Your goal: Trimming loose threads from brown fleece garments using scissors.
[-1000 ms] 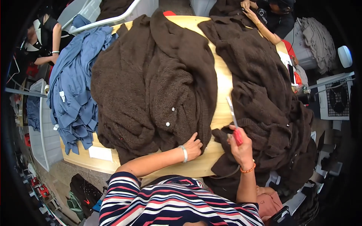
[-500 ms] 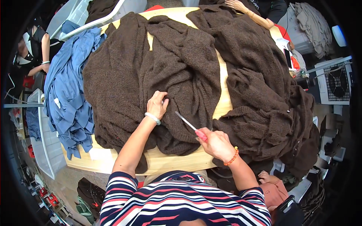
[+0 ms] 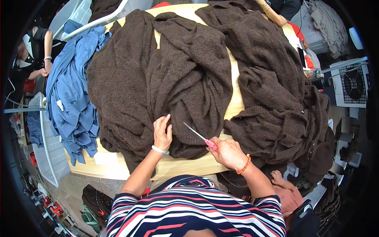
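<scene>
My right hand point(image 3: 229, 153) is closed round the pink handle of a slim tool with a thin straight metal shaft point(image 3: 194, 131); the shaft points left and away from me, over a dark brown knitted garment point(image 3: 193, 87). I cannot make out its exact kind. Low on the same garment rests my left hand point(image 3: 162, 133), its index finger stretched forward and the thumb apart. The knit spreads across the table in loose folds, with a ribbed band near its right edge.
More brown knitwear point(image 3: 272, 91) covers the table point(image 3: 189, 169) on the right, and another brown piece point(image 3: 118, 75) lies left. Blue garments point(image 3: 73, 94) drape over the left end, beside a clear plastic bin point(image 3: 49, 150). Co-workers' arms point(image 3: 272, 12) show at the far right, left and lower right.
My left hand has come nearer to me along the knit, and its fingers have spread. The brown garment has shifted under it. The right hand with the pink-handled tool has moved slightly toward me.
</scene>
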A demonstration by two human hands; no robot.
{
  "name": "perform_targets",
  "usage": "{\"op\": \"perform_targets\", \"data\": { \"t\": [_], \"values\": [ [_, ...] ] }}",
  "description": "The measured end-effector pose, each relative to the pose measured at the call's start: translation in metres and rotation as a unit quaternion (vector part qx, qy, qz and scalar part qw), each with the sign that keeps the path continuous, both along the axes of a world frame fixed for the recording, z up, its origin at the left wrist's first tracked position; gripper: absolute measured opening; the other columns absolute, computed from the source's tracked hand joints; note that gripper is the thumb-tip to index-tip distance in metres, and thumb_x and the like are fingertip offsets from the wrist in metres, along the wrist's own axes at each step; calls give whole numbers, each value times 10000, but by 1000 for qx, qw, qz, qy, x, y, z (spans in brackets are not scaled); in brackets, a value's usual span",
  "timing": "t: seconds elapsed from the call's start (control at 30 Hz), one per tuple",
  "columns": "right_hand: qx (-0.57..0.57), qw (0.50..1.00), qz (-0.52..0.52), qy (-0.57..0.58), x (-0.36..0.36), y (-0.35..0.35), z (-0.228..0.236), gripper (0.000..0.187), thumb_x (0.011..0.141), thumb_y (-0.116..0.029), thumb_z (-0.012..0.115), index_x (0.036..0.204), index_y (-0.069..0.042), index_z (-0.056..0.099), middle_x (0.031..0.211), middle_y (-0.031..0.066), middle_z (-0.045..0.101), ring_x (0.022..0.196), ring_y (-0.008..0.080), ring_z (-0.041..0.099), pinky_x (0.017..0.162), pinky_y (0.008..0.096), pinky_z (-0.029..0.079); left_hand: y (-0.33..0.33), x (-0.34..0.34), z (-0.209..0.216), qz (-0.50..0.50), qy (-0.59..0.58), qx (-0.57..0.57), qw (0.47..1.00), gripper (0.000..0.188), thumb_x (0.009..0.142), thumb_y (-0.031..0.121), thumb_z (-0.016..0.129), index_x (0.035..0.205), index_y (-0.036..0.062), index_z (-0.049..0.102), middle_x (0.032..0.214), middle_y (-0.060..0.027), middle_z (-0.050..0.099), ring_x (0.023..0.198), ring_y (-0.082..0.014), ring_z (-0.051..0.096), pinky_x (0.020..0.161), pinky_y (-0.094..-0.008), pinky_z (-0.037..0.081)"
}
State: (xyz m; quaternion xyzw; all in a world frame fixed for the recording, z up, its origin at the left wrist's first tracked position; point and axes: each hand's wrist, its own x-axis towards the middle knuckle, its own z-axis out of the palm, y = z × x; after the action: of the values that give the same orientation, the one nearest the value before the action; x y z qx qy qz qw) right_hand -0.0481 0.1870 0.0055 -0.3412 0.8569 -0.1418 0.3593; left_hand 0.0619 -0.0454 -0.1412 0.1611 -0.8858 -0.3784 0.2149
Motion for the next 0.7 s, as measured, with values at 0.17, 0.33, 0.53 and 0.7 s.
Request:
{"op": "perform_targets", "data": {
  "t": [0.17, 0.33, 0.53, 0.7],
  "values": [
    [-31, 998, -47, 12, 6, 2, 6, 219, 918, -280, 596, 1035, -94, 589, 727, 192, 658, 723, 384, 670, 667, 493, 517, 7, 13, -3, 177, -50, 143, 972, 607, 768, 53, 728, 1324, 46, 485, 1187, -140, 515, 1012, -247, 530, 776, -319, 479],
    [-33, 998, -48, 15, 8, -2, 18, 229, 914, -280, 608, 1050, -96, 597, 737, 193, 661, 724, 387, 664, 672, 482, 523, -4, 4, -25, 125, -10, 213, 969, 162, 780, 4, 707, 898, 21, 597, 781, 6, 568, 685, -64, 516, 639, -223, 437],
    [-5, 1000, 17, -13, 13, 5, 29, 229, 915, -281, 604, 1043, -91, 619, 727, 199, 656, 717, 390, 660, 678, 482, 523, 5, -47, 24, 13, 29, 376, 926, 146, 876, 73, 714, 972, 30, 612, 824, 32, 603, 730, -38, 514, 660, -205, 434],
    [8, 998, -46, 50, 5, 12, 37, 215, 905, -253, 599, 1007, -67, 630, 707, 215, 649, 706, 393, 661, 655, 486, 526, 19, -69, 30, -36, 17, 551, 833, 195, 934, 166, 667, 1100, 69, 633, 969, 38, 644, 908, -45, 569, 769, -170, 426]
  ]
}}
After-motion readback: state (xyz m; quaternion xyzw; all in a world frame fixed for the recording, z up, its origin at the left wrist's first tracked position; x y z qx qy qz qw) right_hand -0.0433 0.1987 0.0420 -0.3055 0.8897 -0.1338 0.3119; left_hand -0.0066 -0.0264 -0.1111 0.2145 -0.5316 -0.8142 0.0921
